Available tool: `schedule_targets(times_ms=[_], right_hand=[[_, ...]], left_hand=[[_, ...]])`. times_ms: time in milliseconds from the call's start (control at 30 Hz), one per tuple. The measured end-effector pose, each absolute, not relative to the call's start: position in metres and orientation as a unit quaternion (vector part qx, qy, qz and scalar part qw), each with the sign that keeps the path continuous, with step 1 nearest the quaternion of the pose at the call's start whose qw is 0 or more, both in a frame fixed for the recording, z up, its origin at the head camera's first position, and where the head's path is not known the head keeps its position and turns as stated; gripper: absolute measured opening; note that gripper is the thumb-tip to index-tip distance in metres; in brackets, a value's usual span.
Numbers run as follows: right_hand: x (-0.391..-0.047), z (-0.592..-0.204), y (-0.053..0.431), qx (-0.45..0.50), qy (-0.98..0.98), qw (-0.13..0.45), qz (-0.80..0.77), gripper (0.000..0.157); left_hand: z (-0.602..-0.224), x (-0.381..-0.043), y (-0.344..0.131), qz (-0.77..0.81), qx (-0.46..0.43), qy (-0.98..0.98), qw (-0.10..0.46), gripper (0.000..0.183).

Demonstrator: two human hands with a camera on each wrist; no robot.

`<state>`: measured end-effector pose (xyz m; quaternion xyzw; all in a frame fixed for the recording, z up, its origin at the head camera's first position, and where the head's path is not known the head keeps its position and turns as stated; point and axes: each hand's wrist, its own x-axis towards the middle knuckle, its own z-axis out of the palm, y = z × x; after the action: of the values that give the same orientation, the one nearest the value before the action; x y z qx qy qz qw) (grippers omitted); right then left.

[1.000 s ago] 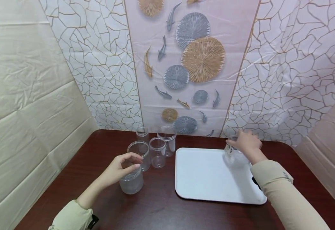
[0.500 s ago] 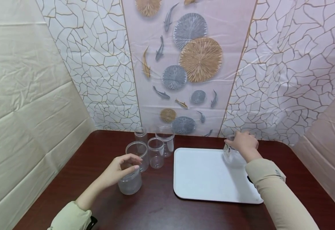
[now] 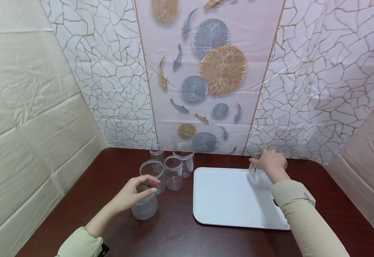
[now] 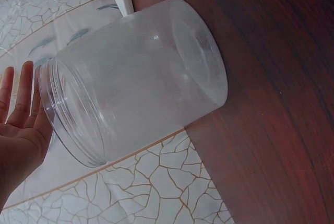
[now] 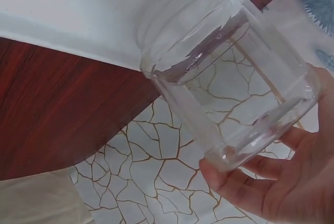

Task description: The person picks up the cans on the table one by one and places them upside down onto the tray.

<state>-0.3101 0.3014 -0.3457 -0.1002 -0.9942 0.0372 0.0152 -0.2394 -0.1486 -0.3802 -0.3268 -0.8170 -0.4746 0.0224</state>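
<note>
My right hand [image 3: 272, 163] grips a clear plastic jar [image 3: 259, 178] by its base at the tray's far right corner. In the right wrist view this jar [image 5: 229, 72] is upside down, its threaded mouth at the white tray [image 3: 231, 200]; fingers and thumb spread around the base. My left hand [image 3: 132, 192] hovers at the top of a cloudy wide jar [image 3: 145, 207] standing upright on the table. The left wrist view shows loosely extended fingers [image 4: 22, 96] beside the rim of that jar [image 4: 135, 72], with the thumb out of sight; firm contact is not visible.
Behind the cloudy jar stand several clear jars, among them a wide one [image 3: 153, 173], a slim one [image 3: 174, 176], a tall one at the back [image 3: 185, 160] and a narrow one [image 3: 156, 153]. The dark red table [image 3: 174, 239] meets a patterned cloth wall [image 3: 206, 107] behind.
The head view has shifted slightly. My right hand stays with the inverted jar at the tray's far corner, and my left hand stays over the cloudy jar.
</note>
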Motion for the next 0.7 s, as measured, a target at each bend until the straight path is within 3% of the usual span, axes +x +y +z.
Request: schedule_targets(times_ms=[233, 700], right_hand=[[-0.308, -0.343, 0.298, -0.094, -0.995, 0.009, 0.031, 0.073], [-0.308, -0.335, 0.295, -0.100, -0.994, -0.025, 0.034, 0.087]], left_hand=[[-0.380, -0.240, -0.149, -0.466, -0.325, -0.822, 0.027, 0.019], [-0.375, -0.245, -0.151, -0.465, -0.323, -0.824, 0.023, 0.019]])
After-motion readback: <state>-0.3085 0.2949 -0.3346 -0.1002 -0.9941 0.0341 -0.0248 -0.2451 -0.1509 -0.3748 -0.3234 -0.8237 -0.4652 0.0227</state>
